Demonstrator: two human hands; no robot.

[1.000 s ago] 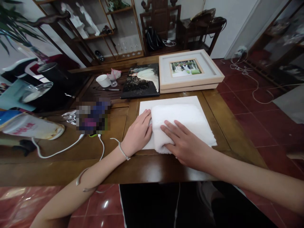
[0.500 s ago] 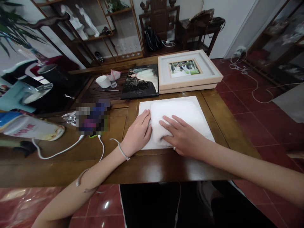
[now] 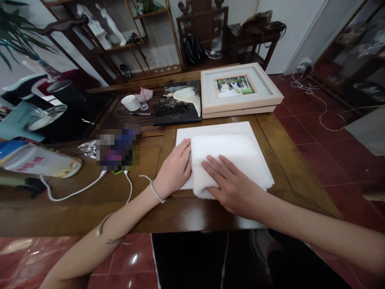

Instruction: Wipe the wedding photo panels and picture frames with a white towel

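Nearest: dark-clothed legs (image 3: pixel 186 261) and a thin white cord (image 3: pixel 225 257), on the near side of the white board (image 3: pixel 240 128), below the table (image 3: pixel 180 216) edge.

Right hand (image 3: pixel 233 186): palm down over the near part of the board, gripping the white cloth (image 3: pixel 222 146), fingers spread on top, thumb tucked at the near-left fold. Probably held so to press the pad flat and stop it unfolding. Left hand (image 3: pixel 174 166): released, grasping nothing, laid flat along the board's left edge, fingers straight, thumb side right by the cloth. Looks like a brace against sliding.

Cloth: on the board, slightly past its near edge. White, fluffy, thick, folded into a soft pad with rounded left edge and frayed-looking pile. Right side blends into the board; cannot tell exactly where it ends.

Left of the board: white cable (image 3: pixel 81 195), pixelated patch (image 3: pixel 117 148), printed container (image 3: pixel 42 158) on its side.

Beyond the board: black photo panel (image 3: pixel 177 108) lying flat at far left, touching or almost touching the framed photo (image 3: pixel 255 104) straight behind, which rests on another frame-like piece. Likely set back to leave working room. White cup (image 3: pixel 130 102) farther left. Last, well behind the board: wooden chair (image 3: pixel 204 20).
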